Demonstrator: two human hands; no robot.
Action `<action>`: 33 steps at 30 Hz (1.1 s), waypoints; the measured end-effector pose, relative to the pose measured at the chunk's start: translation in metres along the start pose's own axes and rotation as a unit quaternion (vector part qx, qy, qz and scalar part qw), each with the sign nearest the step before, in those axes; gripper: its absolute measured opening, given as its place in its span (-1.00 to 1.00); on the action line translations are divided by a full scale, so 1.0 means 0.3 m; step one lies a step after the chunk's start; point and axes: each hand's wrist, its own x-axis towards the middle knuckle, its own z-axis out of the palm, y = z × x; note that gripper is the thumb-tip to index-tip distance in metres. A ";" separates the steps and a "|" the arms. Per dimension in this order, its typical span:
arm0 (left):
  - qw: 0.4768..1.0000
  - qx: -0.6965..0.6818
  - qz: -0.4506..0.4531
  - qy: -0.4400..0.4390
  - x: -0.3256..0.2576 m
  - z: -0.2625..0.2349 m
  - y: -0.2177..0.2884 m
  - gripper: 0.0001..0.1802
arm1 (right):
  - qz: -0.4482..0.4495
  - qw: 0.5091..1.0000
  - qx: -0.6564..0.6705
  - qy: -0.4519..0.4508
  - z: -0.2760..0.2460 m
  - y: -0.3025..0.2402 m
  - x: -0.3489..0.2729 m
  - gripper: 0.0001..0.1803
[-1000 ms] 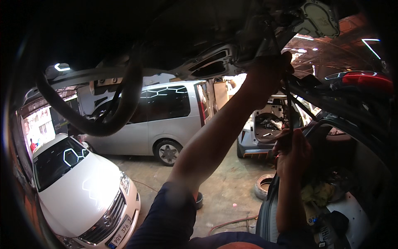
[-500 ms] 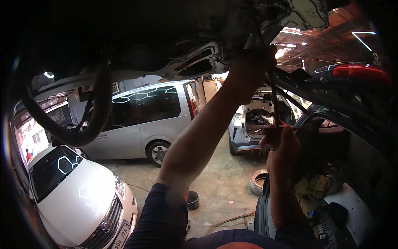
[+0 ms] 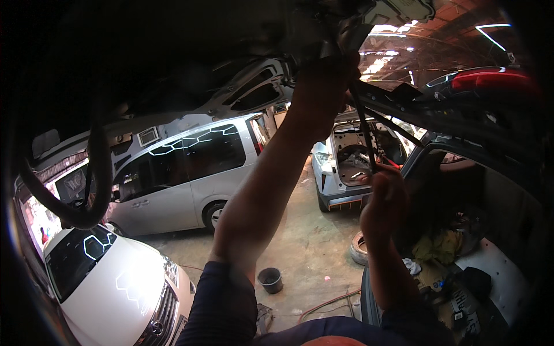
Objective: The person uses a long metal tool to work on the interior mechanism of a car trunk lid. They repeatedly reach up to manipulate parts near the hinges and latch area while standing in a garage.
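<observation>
My left hand is raised in deep shadow beneath a lifted car panel. It looks closed around the upper part of a long, dark, thin rod, though shadow hides most of its fingers. Lower down and to the right, my right hand closes its fingers on the rod's bottom end. The rod slants up and left between both hands into the dark underside. I cannot make out what its top reaches. A pale, ribbed metal cover sits above, on the panel.
A thick dark curved hose hangs at left. Beyond are a white car, a silver van and an opened white vehicle. A black bucket, a tyre and a red hose lie on the floor. Yellow cloth is at right.
The view has shifted, so the panel and the hose appear further left. Both hands keep their hold on the rod, and my right hand has turned a little at its lower end.
</observation>
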 end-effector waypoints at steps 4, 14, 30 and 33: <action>0.984 0.134 0.114 -0.026 0.024 -0.010 0.005 -0.68 | 0.412 0.752 0.514 -0.022 -0.028 0.012 0.029 -0.55; 0.978 -0.141 -0.141 0.054 0.005 0.024 0.065 -0.71 | -0.175 0.925 -0.330 -0.067 -0.105 -0.069 -0.011 -0.28; 0.966 -0.150 -0.197 0.079 0.014 0.054 0.110 -0.71 | 0.082 0.943 0.263 -0.187 0.002 0.061 0.150 -0.29; 0.961 -0.171 -0.199 0.085 0.001 0.057 0.120 -0.72 | 0.099 0.928 0.298 -0.202 -0.003 0.041 0.151 -0.27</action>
